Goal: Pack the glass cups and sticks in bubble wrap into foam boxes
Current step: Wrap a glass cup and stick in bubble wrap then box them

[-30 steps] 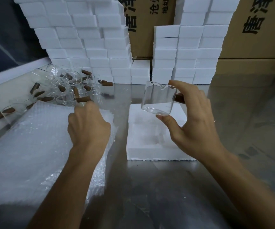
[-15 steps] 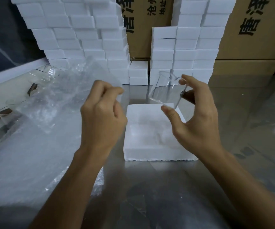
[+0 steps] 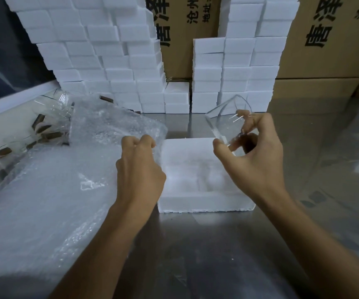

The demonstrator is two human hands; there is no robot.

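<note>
My right hand (image 3: pixel 254 156) grips a clear glass cup (image 3: pixel 224 119) with a brown stick handle, tilted, above the far right corner of an open white foam box (image 3: pixel 204 199) on the steel table. My left hand (image 3: pixel 139 167) pinches the corner of a bubble wrap sheet (image 3: pixel 114 126), lifted off the bubble wrap pile (image 3: pixel 40 203) at the left. The sheet hangs to the left of the box. More glass cups with brown sticks (image 3: pixel 45 128) lie at the far left, partly hidden behind the sheet.
Stacks of white foam boxes (image 3: pixel 114 67) stand at the back left, and more foam boxes (image 3: pixel 239 72) at the back centre. Cardboard cartons (image 3: pixel 325 50) rise behind them. A white ledge (image 3: pixel 6 104) borders the table's left side.
My left hand has lifted a bubble wrap sheet off the pile and brought it right, toward the foam box. My right hand has raised and tilted the glass cup.
</note>
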